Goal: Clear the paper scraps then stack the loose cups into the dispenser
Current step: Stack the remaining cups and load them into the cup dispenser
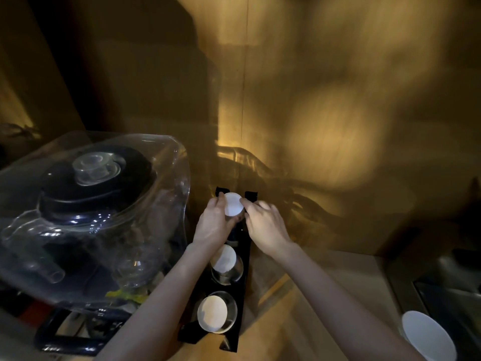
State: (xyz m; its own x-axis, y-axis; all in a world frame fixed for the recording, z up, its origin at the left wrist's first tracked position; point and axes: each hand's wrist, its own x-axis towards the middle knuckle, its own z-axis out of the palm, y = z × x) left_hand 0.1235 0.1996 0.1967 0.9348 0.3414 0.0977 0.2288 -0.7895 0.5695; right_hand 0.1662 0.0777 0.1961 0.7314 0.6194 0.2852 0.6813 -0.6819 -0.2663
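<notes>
Water jug [86, 204], far left, untouched. Black dispenser [244, 261], centre, with stacks in its two near slots. Left hand [212, 225] and right hand [263, 225] closed around one white cup [233, 204] at the far slot. Step judged: stacking; next, press it down straight. Loose cup [426, 337] waited on bench [346, 282], far right.

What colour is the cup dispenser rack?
Black, seen in the head view, the only one.

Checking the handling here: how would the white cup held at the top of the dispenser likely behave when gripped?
The white cup looks thin-walled, so probably light and easily crushed. Both hands, left hand and right hand, pinch it, suggesting care.
</notes>
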